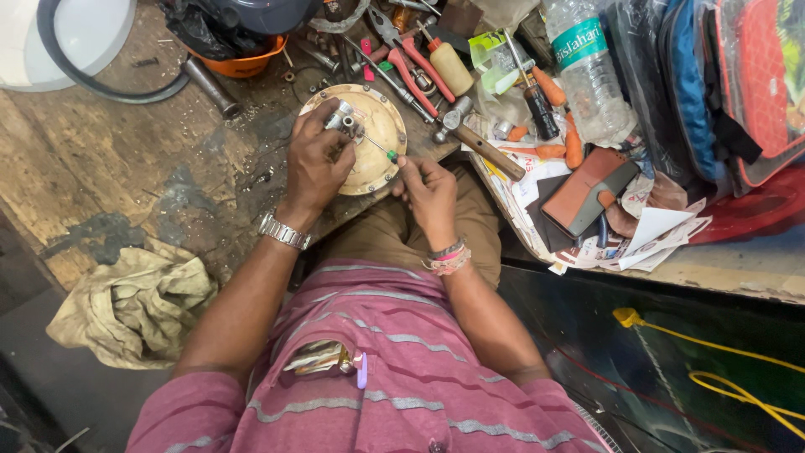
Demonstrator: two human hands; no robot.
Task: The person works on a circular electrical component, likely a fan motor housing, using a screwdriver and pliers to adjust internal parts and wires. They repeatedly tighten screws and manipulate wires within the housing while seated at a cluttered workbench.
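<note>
Looking down from your head camera, your left hand (317,159) is clamped around a small metal part (342,117) and holds it against the round brass-coloured plate (379,134) resting at the bench edge over your knee. Your right hand (429,195) pinches the green handle of a small screwdriver (380,148), its tip angled up into that part just beside your left fingers (329,126). Looks to me like you're mid-way through driving or backing out a tiny screw, so the next bit probably wants a steady twist with the part held dead still.

Room-wise, it's tight. Just beyond your right hand sits a hammer (478,138), red-handled pliers (411,71) and a plastic water bottle (587,67), all crowded. Out past your left hand the wooden bench (109,159) is barer, and a rag (134,306) lies below it near your elbow. The plate overhangs the edge, so watch it doesn't tip.
</note>
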